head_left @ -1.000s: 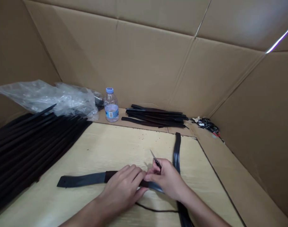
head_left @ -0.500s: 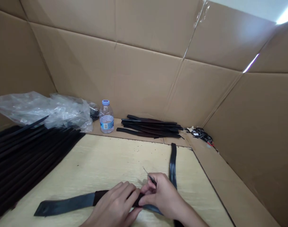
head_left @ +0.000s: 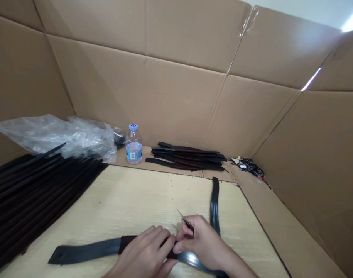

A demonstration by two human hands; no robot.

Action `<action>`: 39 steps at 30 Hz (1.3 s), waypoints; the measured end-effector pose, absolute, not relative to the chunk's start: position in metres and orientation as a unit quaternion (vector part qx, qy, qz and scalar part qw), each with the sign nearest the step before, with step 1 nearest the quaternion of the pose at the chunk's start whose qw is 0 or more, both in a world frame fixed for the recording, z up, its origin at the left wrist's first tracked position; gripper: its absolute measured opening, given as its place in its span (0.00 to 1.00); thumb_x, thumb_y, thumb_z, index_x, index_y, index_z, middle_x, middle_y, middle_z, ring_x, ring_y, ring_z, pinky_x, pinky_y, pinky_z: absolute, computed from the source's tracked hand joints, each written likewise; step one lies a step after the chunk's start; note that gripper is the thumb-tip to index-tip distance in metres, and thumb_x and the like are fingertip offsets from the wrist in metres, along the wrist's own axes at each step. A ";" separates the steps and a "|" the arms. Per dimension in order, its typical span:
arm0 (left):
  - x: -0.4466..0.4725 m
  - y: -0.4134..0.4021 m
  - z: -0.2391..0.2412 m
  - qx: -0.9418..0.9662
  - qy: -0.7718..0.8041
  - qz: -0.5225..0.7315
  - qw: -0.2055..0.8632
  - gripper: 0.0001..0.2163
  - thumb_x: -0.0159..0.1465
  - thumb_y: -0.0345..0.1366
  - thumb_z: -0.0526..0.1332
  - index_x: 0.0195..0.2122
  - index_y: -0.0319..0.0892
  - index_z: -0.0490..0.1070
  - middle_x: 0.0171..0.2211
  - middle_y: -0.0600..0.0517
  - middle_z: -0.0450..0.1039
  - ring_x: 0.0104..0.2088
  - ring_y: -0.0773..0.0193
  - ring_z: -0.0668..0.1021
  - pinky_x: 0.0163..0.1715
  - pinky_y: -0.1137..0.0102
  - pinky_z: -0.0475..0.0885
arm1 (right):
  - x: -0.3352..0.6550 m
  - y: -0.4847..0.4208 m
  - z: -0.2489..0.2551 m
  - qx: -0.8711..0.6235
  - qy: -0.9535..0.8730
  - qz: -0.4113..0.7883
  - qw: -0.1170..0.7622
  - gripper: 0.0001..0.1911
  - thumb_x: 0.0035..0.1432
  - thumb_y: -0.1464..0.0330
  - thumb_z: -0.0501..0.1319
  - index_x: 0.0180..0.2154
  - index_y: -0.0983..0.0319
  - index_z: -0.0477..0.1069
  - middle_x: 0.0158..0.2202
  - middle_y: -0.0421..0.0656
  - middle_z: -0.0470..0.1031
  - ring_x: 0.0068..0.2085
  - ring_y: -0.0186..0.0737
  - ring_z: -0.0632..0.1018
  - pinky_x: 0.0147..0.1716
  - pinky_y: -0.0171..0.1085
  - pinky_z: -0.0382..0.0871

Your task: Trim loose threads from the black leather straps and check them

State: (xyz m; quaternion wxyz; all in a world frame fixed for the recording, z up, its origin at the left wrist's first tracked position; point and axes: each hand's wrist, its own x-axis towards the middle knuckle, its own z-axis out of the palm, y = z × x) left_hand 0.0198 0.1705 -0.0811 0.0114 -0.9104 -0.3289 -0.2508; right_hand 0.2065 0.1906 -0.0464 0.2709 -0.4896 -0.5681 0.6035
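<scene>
A flat black strap (head_left: 89,250) lies across the near part of the table, with a hole close to its left end. A dark brown sleeve (head_left: 127,242) covers its middle. My left hand (head_left: 149,249) wraps over this sleeve, fingers closed, pressing it. At the sleeve's right end, my right hand (head_left: 199,241) pinches the strap between thumb and fingers. The same hand keeps a thin pointed tool (head_left: 185,220) with a dark handle tucked in its fingers, tip up and left; its exact kind is unclear. The spot between both hands is partly hidden by fingers.
Another black strap (head_left: 215,204) extends beyond my right hand. Many dark strips (head_left: 43,193) lie at left beneath a clear plastic bag (head_left: 86,137). A water bottle (head_left: 134,144), a strip pile (head_left: 188,156) and tangled cords (head_left: 250,166) sit along the cardboard wall (head_left: 176,96).
The view has shifted slightly, moving everything a little right in the picture. Both hands keep their hold on the strap; more of its shiny right part shows beside my right hand.
</scene>
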 end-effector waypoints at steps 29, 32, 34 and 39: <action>0.019 0.168 -0.052 -0.894 -0.410 -0.115 -0.140 0.06 0.60 0.34 0.64 0.39 0.41 0.71 0.35 0.50 0.77 0.36 0.55 0.79 0.35 0.62 0.76 | 0.239 0.145 -0.050 -0.401 -0.848 0.138 0.318 0.12 0.64 0.73 0.55 0.49 0.63 0.67 0.38 0.48 0.70 0.40 0.43 0.73 0.38 0.40 0.73; 0.018 0.169 -0.056 -0.899 -0.398 -0.131 -0.124 0.07 0.62 0.35 0.63 0.40 0.40 0.71 0.35 0.49 0.77 0.35 0.55 0.79 0.34 0.61 0.76 | 0.241 0.143 -0.053 -0.390 -0.842 0.130 0.349 0.17 0.63 0.77 0.56 0.53 0.64 0.65 0.39 0.49 0.68 0.40 0.42 0.72 0.38 0.40 0.73; 0.018 0.170 -0.060 -0.902 -0.392 -0.139 -0.118 0.07 0.62 0.36 0.62 0.40 0.40 0.71 0.34 0.48 0.77 0.34 0.55 0.79 0.33 0.61 0.77 | 0.242 0.142 -0.054 -0.389 -0.841 0.133 0.352 0.20 0.62 0.79 0.56 0.55 0.64 0.64 0.39 0.48 0.67 0.41 0.42 0.71 0.38 0.40 0.73; 0.016 0.170 -0.064 -0.908 -0.381 -0.148 -0.094 0.08 0.63 0.37 0.61 0.40 0.39 0.71 0.34 0.47 0.76 0.33 0.54 0.79 0.33 0.60 0.77 | 0.242 0.141 -0.058 -0.396 -0.843 0.146 0.333 0.21 0.61 0.79 0.57 0.55 0.63 0.64 0.42 0.49 0.67 0.43 0.42 0.70 0.39 0.41 0.73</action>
